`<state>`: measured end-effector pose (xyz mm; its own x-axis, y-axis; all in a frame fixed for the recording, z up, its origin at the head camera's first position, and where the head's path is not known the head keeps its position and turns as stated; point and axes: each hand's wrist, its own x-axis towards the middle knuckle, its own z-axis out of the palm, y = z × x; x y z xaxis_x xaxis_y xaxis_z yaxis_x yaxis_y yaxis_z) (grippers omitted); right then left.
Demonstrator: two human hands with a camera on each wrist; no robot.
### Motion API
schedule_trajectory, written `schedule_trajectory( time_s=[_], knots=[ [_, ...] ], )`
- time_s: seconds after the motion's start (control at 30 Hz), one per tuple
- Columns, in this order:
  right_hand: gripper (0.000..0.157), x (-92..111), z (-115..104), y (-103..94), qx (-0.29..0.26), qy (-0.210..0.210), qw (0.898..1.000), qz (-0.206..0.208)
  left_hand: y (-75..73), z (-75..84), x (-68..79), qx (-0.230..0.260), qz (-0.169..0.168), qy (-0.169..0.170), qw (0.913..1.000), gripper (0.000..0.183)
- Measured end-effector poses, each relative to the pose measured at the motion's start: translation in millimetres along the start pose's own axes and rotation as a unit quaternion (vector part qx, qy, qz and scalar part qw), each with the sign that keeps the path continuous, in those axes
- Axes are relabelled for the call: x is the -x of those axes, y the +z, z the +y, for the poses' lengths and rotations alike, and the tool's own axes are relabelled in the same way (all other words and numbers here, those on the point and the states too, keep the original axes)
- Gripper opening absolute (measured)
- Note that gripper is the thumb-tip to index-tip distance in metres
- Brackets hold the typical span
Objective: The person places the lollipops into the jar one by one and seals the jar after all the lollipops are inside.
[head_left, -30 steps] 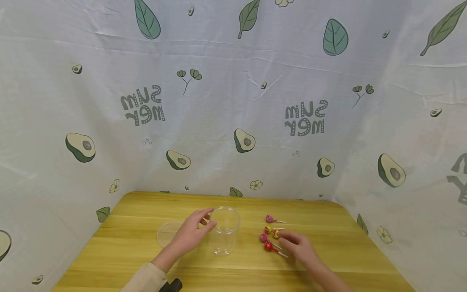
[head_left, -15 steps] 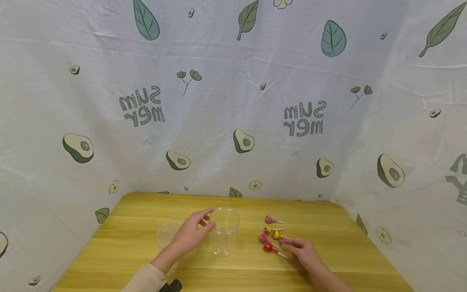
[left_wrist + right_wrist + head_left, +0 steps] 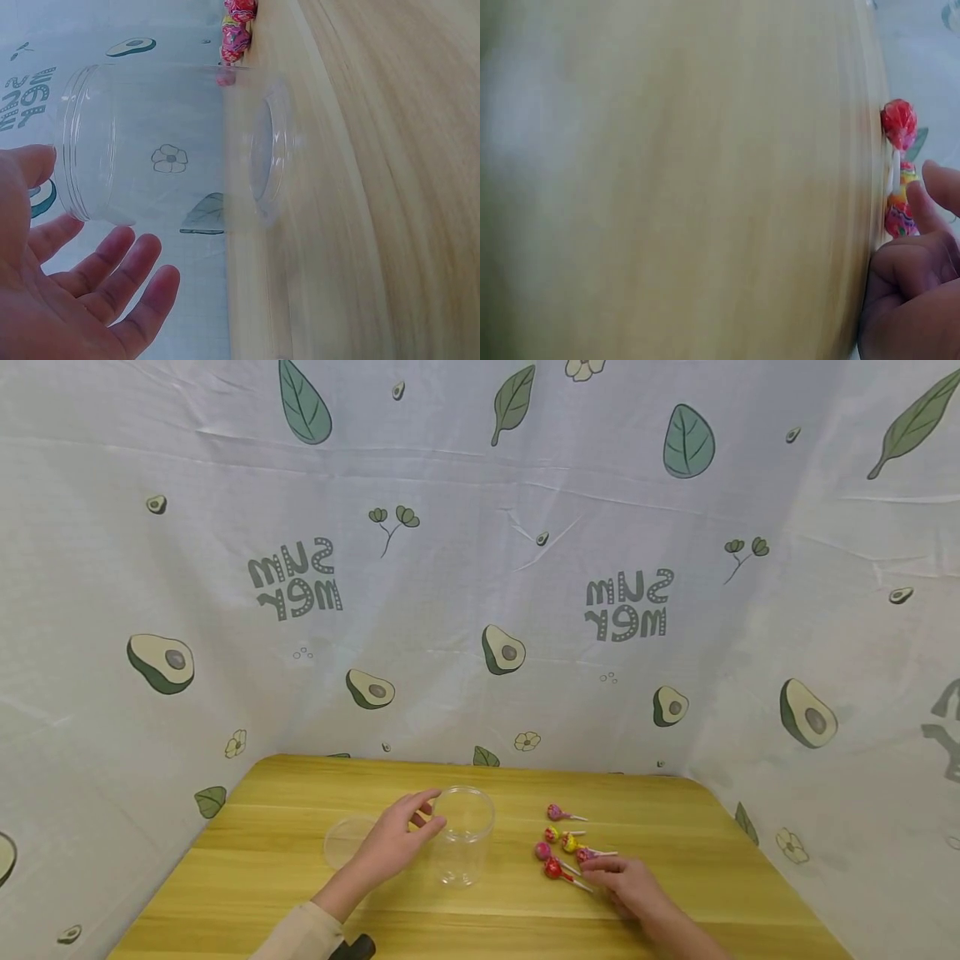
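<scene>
A clear plastic jar stands upright and uncapped mid-table. My left hand is at its left side, thumb and index fingertips right at the rim and the other fingers loosely spread; the left wrist view shows this hand close up. Several wrapped lollipops lie right of the jar, among them a red lollipop and a yellow lollipop. My right hand is beside a pink-purple lollipop, fingertips close by its near side. In the right wrist view, thumb and index finger are extended, the others curled.
A clear round lid lies left of the jar, partly behind my left forearm. The wooden table ends at a printed curtain. A black object shows by my left sleeve.
My right hand has drawn slightly back toward me from the yellow lollipop, uncovering its stick and the pink-purple lollipop. My left hand and the jar have stayed in place.
</scene>
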<state>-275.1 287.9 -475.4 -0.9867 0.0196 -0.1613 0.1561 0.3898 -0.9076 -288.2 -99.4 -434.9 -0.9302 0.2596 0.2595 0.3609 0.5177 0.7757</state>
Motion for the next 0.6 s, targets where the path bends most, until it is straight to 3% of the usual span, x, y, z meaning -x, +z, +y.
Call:
schedule_trajectory(
  time_s=[0.33,0.6],
  knots=[
    [0.031,-0.3,2.6,-5.0,0.026,-0.025,0.999,-0.029,0.1,1.5,0.0,0.006,-0.003,0.0,1.0,0.059],
    [0.024,2.0,2.5,-1.7,0.074,-0.057,0.996,-0.001,-0.1,1.8,0.5,0.009,-0.005,-0.002,0.9999,0.06]
  ],
)
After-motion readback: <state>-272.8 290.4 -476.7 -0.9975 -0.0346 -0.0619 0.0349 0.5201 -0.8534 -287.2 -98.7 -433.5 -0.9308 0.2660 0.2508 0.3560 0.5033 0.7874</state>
